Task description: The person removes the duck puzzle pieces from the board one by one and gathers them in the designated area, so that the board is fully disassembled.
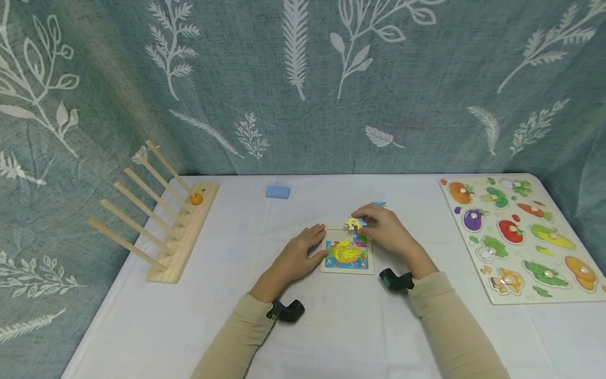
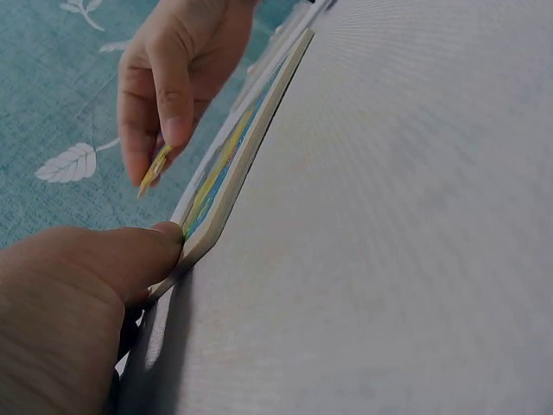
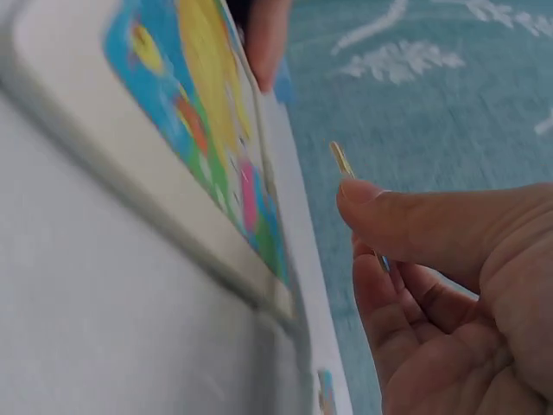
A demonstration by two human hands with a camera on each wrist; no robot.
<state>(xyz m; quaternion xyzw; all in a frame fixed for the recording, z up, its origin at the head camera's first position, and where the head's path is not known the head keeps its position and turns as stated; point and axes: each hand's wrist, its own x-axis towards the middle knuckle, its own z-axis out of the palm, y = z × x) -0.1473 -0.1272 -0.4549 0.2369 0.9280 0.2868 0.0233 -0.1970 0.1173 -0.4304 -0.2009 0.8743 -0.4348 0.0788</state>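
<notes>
A small square jigsaw puzzle board (image 1: 347, 272) lies on the table, with a yellow picture on blue partly filling its light wooden frame. At its left edge rests my left hand (image 1: 298, 255), fingers extended toward the far corner. Its thumb (image 2: 143, 259) touches the frame in the left wrist view, while the other fingers are mostly hidden there. Above the board's far right part, my right hand (image 1: 385, 229) pinches a yellow and blue puzzle piece (image 1: 355, 224) between thumb and fingers. The right wrist view shows this piece (image 3: 341, 158) edge-on, raised off the board.
Another blue puzzle piece (image 1: 380, 203) lies just beyond my right hand. Farther back is a blue block (image 1: 278, 192). On the left stands a wooden peg rack (image 1: 177, 252) with an orange bead (image 1: 196, 199). A vegetable knob-puzzle board (image 1: 516, 252) lies on the right.
</notes>
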